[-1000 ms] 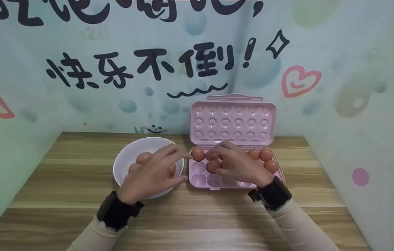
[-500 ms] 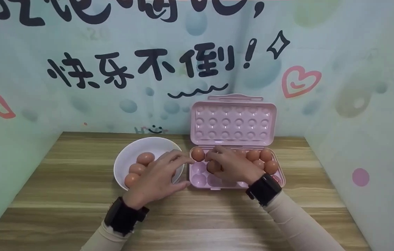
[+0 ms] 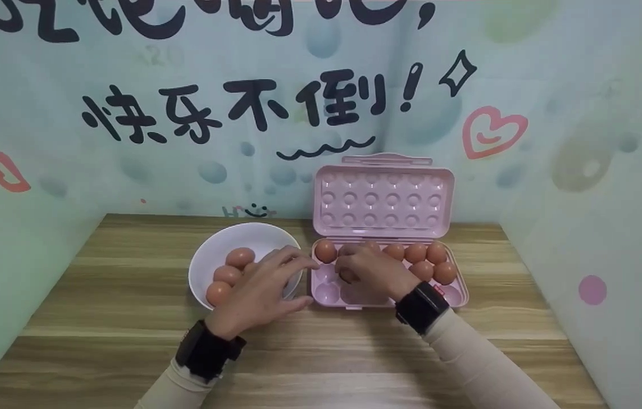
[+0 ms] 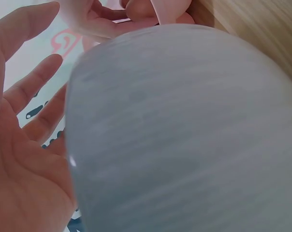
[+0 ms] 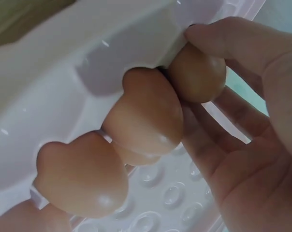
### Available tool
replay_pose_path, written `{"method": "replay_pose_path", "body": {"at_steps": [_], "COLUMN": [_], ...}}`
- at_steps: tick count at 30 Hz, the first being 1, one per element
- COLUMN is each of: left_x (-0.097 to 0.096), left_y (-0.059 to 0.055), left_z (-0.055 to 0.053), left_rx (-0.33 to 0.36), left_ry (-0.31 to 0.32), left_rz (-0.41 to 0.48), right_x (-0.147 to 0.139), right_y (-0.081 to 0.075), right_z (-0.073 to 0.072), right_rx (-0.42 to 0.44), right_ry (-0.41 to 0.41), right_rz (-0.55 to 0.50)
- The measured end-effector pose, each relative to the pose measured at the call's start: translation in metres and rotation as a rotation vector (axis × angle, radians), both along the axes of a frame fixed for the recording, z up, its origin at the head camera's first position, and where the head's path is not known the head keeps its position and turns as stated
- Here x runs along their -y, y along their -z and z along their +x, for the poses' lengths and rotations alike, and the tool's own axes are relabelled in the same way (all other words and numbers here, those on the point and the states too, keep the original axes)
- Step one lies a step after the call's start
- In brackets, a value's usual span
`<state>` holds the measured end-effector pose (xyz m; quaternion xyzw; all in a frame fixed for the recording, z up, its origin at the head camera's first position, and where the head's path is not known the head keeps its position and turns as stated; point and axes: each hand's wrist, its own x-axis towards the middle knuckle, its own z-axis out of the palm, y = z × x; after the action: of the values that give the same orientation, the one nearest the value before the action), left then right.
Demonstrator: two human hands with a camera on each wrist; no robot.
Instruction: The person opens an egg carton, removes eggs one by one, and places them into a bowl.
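Brown eggs (image 3: 416, 253) fill the back row of a pink egg carton (image 3: 328, 292), with more in its middle row. My right hand (image 3: 375, 272) reaches over the carton, its thumb and fingers around an egg (image 5: 197, 75) seated in a middle-row cup. Beside that egg sit other eggs (image 5: 145, 111) in the right wrist view. My left hand (image 3: 258, 292) hovers over the right side of a white bowl (image 3: 201, 255), fingers spread and holding nothing. Several brown eggs (image 3: 227, 275) lie in the bowl, some partly hidden by this hand.
The carton's lid (image 3: 383, 199) stands upright behind it, near the printed backdrop (image 3: 184, 170). Bowl and carton stand close together on a wooden table (image 3: 309, 363). In the left wrist view, the bowl's outer wall (image 4: 184, 130) covers most of the picture.
My right fingers have drawn in closer around the middle-row egg, and the right wrist has shifted left. The left hand has moved slightly right, uncovering more of the eggs in the bowl.
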<state>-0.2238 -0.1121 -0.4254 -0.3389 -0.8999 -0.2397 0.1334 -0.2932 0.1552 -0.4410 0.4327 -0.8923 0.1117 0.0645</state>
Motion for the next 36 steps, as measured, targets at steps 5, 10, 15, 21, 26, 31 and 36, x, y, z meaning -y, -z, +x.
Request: {"method": "replay_pose_path", "body": {"at_steps": [5,10,15,21,26,31,36], "left_x": [0.000,0.000,0.000,0.000,-0.002,-0.006,-0.010], "left_y": [0.000,-0.002,-0.003,-0.005,-0.006,-0.010,-0.012], "left_z": [0.000,0.001,0.001,0.001,0.000,0.002,0.004], "left_rx": [0.013,0.027,0.019,-0.031,-0.090,-0.092,-0.091], "left_ry": [-0.011,-0.020,-0.029,-0.022,-0.015,-0.036,-0.020], "left_rz": [-0.002,0.006,0.016,0.047,0.078,0.095,0.131], "right_x": [0.000,-0.003,-0.009,-0.013,-0.015,-0.015,-0.013], "right_y": [0.002,0.003,-0.003,-0.015,-0.023,-0.027,-0.027], "right_z": [-0.004,-0.003,0.009,0.028,0.042,0.054,0.063], "right_rx": [0.000,-0.013,0.000,0.112,0.315,0.427,0.469], "right_ry": [-0.029,-0.055,-0.014,0.078,0.138,0.176,0.190], "right_rz": [-0.021,-0.106,-0.266,-0.487,-0.663,-0.759,-0.802]}}
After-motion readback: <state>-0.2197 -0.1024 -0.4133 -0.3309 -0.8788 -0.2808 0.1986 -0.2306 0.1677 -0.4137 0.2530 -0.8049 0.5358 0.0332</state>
